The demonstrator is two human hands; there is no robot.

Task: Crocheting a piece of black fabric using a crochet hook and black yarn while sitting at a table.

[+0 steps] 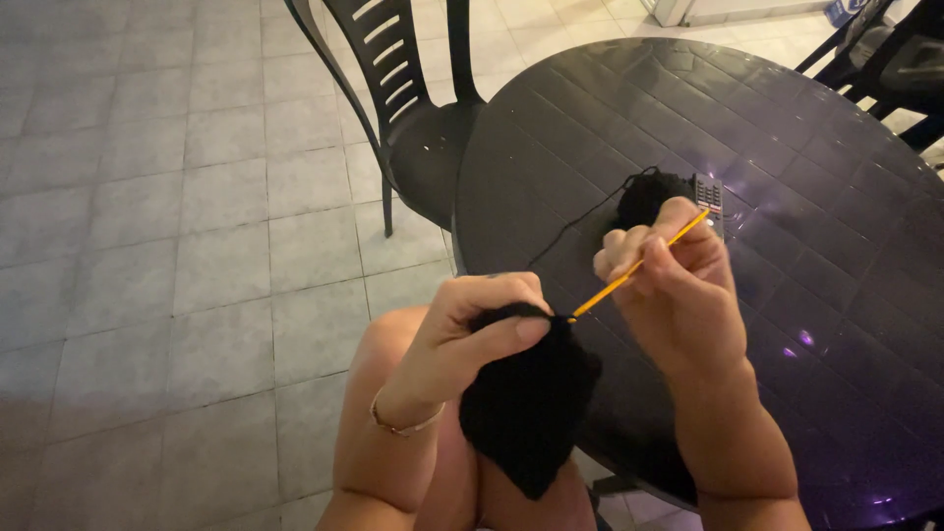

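Grey tiled floor (177, 216) fills the left of the head view; a round dark plastic table (787, 147) with a moulded lattice top occupies the right. Black plastic chair (413, 118) stands pushed up to the table's far-left edge; parts of further dark chairs (885, 49) show at top right.

Left hand (472, 329): fingers curled closed, thumb pressed across the top edge of a black crocheted piece (526, 403), pinching it. Piece hangs down from the grip over the person's bare knee, tapering to a point at the bottom. Thin bracelet (403, 425) on the left wrist.

Right hand (678, 285): closed around a slim yellow crochet hook (634, 267), held pencil-style between thumb and first fingers. Hook runs diagonally, upper end past the knuckles, lower tip touching the top edge of the black piece just beside the left thumb.

Black yarn strand (575, 224) runs across the tabletop to a ball of black yarn (649, 192) lying on the table behind the right hand. Remote control (710, 197) lies just beside the ball, on its right, partly hidden by the fingers.

Both hands are held in front of the table's near edge, above the lap.
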